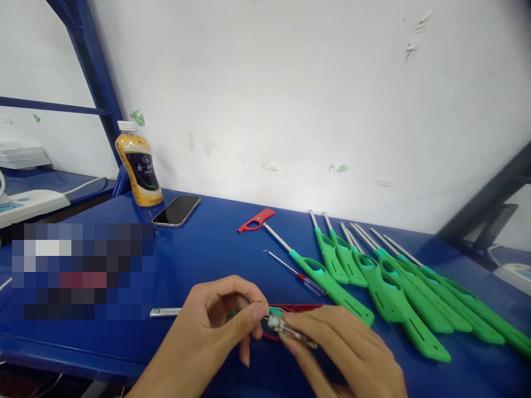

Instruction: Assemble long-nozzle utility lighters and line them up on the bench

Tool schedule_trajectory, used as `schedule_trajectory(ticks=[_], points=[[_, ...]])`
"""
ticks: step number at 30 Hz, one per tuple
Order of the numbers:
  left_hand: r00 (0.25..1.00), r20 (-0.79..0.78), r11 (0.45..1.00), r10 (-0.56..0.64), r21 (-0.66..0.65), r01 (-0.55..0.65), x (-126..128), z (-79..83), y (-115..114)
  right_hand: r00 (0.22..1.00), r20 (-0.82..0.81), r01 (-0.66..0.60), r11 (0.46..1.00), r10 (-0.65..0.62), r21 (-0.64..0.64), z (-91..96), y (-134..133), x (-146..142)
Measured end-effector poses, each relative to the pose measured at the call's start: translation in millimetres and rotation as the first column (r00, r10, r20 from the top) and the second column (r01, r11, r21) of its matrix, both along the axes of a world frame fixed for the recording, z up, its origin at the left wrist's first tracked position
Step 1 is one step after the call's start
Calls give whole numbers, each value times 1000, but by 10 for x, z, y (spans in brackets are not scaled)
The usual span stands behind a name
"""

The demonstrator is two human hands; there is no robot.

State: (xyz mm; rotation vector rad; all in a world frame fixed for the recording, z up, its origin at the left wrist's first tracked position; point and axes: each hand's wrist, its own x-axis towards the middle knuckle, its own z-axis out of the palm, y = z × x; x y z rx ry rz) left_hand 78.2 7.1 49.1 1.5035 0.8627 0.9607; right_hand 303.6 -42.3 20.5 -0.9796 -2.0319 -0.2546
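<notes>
My left hand [219, 320] pinches something tiny between thumb and forefinger, at the tip of a small clear fuel tank [301, 335]. My right hand [344, 342] grips this brownish see-through tank, its whitish end turned toward the left fingertips. Under both hands lies a red lighter casing [296, 307] with teal parts, largely hidden by the fingers. A silver lighter tube [166, 312] sticks out left of my left wrist. Just beyond the hands rests a thin hooked screwdriver [298, 275] with a clear and red handle, beside a green long-necked lighter [327, 282].
Several more green lighters [398, 293] lie fanned out on the right of the blue table [219, 243]. A red casing half [257, 221] sits near the wall. Back left are a phone [177, 210] and a yellow drink bottle [139, 166]. A pixelated patch covers the left side.
</notes>
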Motion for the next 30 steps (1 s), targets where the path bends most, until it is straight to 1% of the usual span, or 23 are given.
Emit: schedule_trajectory(ticks=[6,9,12,18,22,25,28,30], points=[[990,126,986,-66,-146,84,12,-79,-11,999,32,6,999,-7,37,-32,9,35],[979,179,975,-97,-181,129,7,-125,6,999,38,19,998,-21,53,-51,10,50],[978,177,968,-112,-204,148,6,-129,-2,999,39,22,999,-24,48,-71,-3,67],[984,118,948,-131,-277,159,-5,-51,-53,998,58,25,999,-27,30,-85,-13,102],[983,78,945,-169,-270,184,9,2,-72,998,62,24,998,-27,52,-70,3,101],[987,44,955,-154,-251,160,18,16,-98,998,59,7,999,-10,49,-63,6,97],[993,2,970,-120,-214,118,11,-18,-110,997,78,-6,1000,5,17,-76,3,103],[994,17,977,-112,-179,113,5,-64,-106,996,90,-9,1000,9,1,-86,0,107]])
